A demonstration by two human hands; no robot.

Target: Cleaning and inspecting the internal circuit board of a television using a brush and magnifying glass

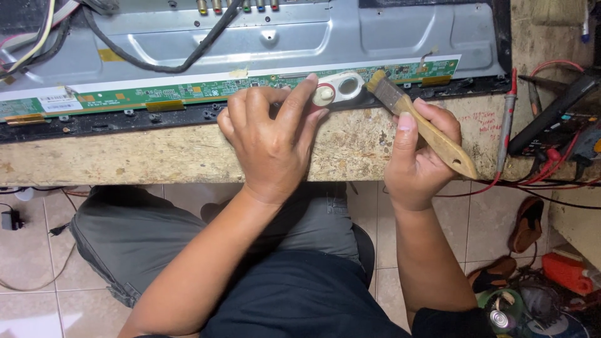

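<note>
You are gripping a small paintbrush [421, 122] in your right hand [416, 159], fingers curled shut around its pale wooden handle, thumb lying flat along the top. The handle is smooth, tan, rounded at the butt end; a dull metal ferrule is clamping short, straw-coloured bristles. Those bristles are touching the right part of the long green circuit strip [188, 91] running along the bottom edge of the opened flat-panel chassis.

Your left hand [272, 134] is resting palm-down on the bench edge, fingers bent, fingertips pinching a cream plastic piece [338, 87] with a round hole and a knob-like end; a sliver of red is showing beside it. That piece is lying just beside the brush tip, on the strip.

The metal back panel [300, 34] is looking grey, stamped and ribbed, with black cables [156, 62] looping across it. The workbench [156, 150] is rough, chipped and stained beige. A red probe lead [507, 119] and a dark meter [551, 119] are sitting near your right hand. Floor tiles are showing below your knees.
</note>
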